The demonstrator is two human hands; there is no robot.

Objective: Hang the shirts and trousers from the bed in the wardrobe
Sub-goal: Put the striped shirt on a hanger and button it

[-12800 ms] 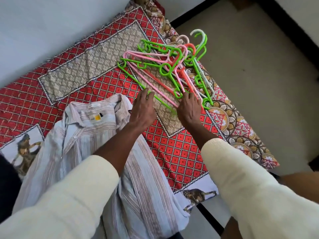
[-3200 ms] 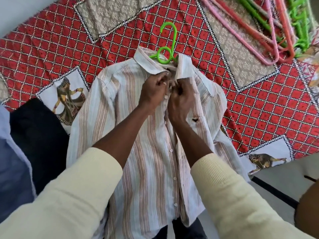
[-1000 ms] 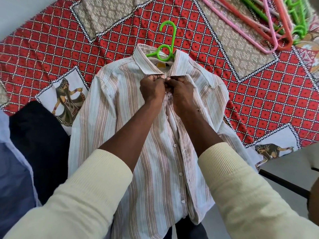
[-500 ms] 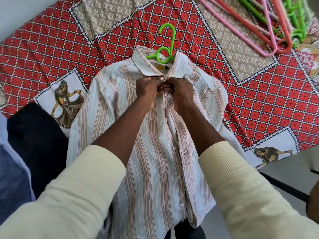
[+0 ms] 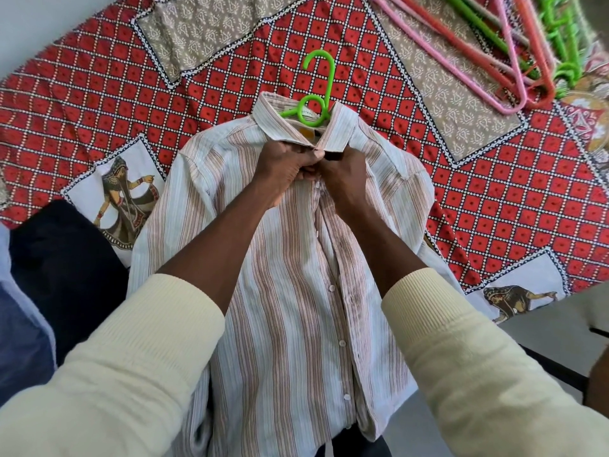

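Both arms reach forward, hands knuckle to knuckle just under the collar. Left hand [image 5: 286, 166] and right hand [image 5: 346, 175] pinch the striped shirt [image 5: 290, 291] at its top placket, fingers curled tight. Shirt lies flat on the bedspread [image 5: 494, 179], green hanger [image 5: 316, 90] hook poking out above.

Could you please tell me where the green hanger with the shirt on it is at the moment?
In the head view, the green hanger sits top centre, its hook poking out of the striped shirt collar onto the red bedspread.
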